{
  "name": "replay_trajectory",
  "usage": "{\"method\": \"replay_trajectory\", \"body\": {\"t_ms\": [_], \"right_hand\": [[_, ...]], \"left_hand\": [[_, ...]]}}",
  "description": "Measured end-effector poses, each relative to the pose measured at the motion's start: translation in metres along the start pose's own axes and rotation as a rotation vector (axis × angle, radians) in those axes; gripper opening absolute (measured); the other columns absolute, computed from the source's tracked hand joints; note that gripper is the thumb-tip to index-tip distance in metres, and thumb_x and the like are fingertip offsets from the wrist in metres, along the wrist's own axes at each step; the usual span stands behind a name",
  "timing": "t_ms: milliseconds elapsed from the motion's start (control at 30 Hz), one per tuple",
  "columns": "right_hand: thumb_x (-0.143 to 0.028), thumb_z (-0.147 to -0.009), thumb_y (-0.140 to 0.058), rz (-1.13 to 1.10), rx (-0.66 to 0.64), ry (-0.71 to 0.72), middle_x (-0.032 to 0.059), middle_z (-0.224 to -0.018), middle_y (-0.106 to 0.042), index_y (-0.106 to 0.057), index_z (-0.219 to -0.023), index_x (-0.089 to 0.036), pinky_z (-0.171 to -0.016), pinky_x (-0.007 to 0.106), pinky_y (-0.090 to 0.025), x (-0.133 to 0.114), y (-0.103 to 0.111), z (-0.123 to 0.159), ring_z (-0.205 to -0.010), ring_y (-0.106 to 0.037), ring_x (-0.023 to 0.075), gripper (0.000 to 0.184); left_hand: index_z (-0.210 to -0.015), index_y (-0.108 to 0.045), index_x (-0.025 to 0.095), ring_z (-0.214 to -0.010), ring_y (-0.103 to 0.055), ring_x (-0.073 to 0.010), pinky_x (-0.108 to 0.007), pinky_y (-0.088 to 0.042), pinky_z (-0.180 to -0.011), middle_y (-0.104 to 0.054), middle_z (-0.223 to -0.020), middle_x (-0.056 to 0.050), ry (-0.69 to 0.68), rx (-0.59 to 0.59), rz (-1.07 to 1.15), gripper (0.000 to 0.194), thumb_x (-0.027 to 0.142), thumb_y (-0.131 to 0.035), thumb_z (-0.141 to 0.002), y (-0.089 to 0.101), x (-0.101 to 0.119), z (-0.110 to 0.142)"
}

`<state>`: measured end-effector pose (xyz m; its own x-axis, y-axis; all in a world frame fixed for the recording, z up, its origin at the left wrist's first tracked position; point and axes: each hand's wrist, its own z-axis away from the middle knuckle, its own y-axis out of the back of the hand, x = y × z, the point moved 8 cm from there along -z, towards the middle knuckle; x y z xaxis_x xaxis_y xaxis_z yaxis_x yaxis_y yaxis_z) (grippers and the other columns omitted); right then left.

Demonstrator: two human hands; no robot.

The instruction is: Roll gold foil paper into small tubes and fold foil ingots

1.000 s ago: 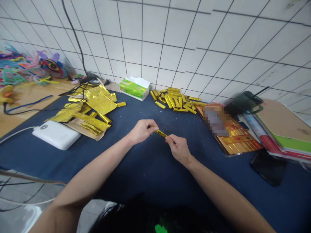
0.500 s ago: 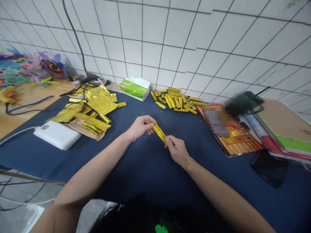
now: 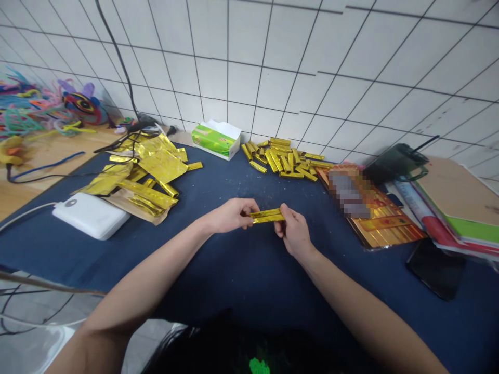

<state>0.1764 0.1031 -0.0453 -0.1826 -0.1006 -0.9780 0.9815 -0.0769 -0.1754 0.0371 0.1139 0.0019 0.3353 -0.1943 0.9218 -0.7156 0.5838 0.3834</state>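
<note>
A folded strip of gold foil paper (image 3: 266, 215) is stretched between my two hands over the dark blue cloth (image 3: 234, 275). My left hand (image 3: 236, 214) pinches its left end, and my right hand (image 3: 294, 229) grips the right end with the thumb on top. A lengthwise fold line shows along the strip. Beyond my hands, near the wall, lies a pile of small folded gold pieces (image 3: 286, 162). Loose gold foil sheets (image 3: 161, 163) are heaped to the left, some on a brown paper piece (image 3: 156, 214).
A green tissue pack (image 3: 216, 139) stands by the tiled wall. On the left are a white power bank (image 3: 91, 215) with a cable and colourful pipe-cleaner crafts (image 3: 81, 104). At right lie an orange-gold packet (image 3: 384, 228), a dark cup (image 3: 397, 163), folders (image 3: 463, 197) and a black phone-like object (image 3: 436, 267).
The gold strip has turned from a slant to nearly level and now shows a wider face with a fold line. Both hands have shifted slightly right and toward me.
</note>
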Motion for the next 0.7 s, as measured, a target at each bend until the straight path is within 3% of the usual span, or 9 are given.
{"method": "replay_trajectory", "body": {"t_ms": [133, 233, 433, 567, 700], "right_hand": [[-0.050, -0.078, -0.053, 0.077, -0.014, 0.028, -0.0063, -0.036, -0.039, -0.046, -0.054, -0.018, -0.031, 0.020, -0.021, 0.001, 0.000, 0.000, -0.030, -0.029, 0.0048, 0.041], [-0.050, -0.079, -0.052, 0.193, -0.054, 0.047, -0.0062, -0.037, -0.040, -0.045, -0.052, -0.018, -0.032, 0.019, -0.022, 0.003, -0.001, 0.001, -0.030, -0.031, 0.0045, 0.043], [-0.051, -0.080, -0.050, 0.399, -0.152, 0.091, -0.0058, -0.038, -0.041, -0.046, -0.052, -0.018, -0.036, 0.020, -0.026, 0.004, -0.006, 0.004, -0.034, -0.035, 0.0052, 0.044], [-0.051, -0.082, -0.047, 0.368, -0.164, 0.132, -0.0056, -0.039, -0.041, -0.045, -0.052, -0.018, -0.037, 0.020, -0.027, 0.000, -0.008, 0.005, -0.035, -0.036, 0.0052, 0.045], [-0.048, -0.081, -0.050, 0.319, -0.201, 0.150, -0.0053, -0.045, -0.047, -0.049, -0.059, -0.018, -0.037, 0.019, -0.028, -0.004, -0.012, 0.008, -0.036, -0.038, 0.0052, 0.037]], "left_hand": [[-0.078, -0.058, 0.017, -0.055, -0.053, -0.0089, -0.019, -0.038, -0.053, -0.056, -0.061, 0.003, -0.012, 0.035, -0.144, 0.007, 0.020, -0.053, -0.075, 0.000, 0.001, 0.001], [-0.091, -0.056, 0.018, -0.059, -0.052, -0.0098, -0.020, -0.038, -0.055, -0.057, -0.066, 0.003, -0.029, 0.105, -0.228, 0.017, 0.022, -0.056, -0.074, 0.003, 0.004, 0.001], [-0.104, -0.053, 0.020, -0.062, -0.054, -0.0118, -0.023, -0.040, -0.058, -0.058, -0.070, 0.003, -0.059, 0.078, -0.413, 0.025, 0.023, -0.051, -0.079, -0.014, 0.010, 0.002], [-0.099, -0.054, 0.018, -0.074, -0.058, -0.0135, -0.024, -0.042, -0.067, -0.062, -0.085, -0.002, -0.147, 0.128, -0.471, 0.021, 0.016, -0.046, -0.081, -0.019, 0.016, 0.002], [-0.099, -0.055, 0.018, -0.077, -0.059, -0.0137, -0.025, -0.044, -0.070, -0.064, -0.086, -0.002, -0.114, 0.188, -0.425, 0.021, 0.015, -0.043, -0.082, -0.014, 0.011, 0.001]]}}
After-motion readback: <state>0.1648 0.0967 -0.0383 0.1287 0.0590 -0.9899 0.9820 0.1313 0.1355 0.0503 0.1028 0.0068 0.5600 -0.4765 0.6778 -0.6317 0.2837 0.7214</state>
